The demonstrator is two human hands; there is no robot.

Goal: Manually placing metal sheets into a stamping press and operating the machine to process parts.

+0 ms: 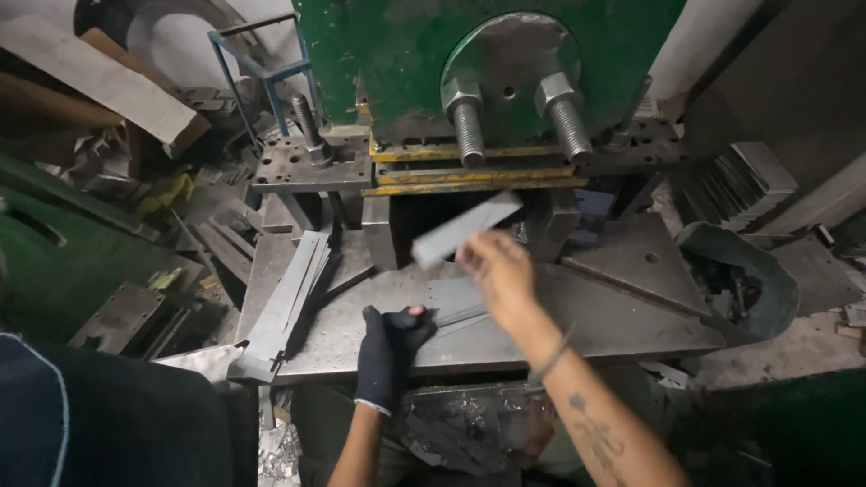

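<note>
While right hand (pixel 496 271) pinches blurred metal strip (pixel 465 230), gloved left hand (pixel 392 343), fingers curled, pins flat strips (pixel 456 302); best fed square to press (pixel 487 72).

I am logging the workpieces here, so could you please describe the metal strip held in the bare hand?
The metal strip is a flat, grey, rectangular piece, plain and somewhat motion-blurred. It is held tilted in the air, upper end to the right, in front of the green press, above the steel table. The bare right hand grips its lower edge.

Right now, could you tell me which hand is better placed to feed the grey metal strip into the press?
Right. The right hand already holds the strip just before the press opening; the gloved left hand rests lower on the table.
</note>
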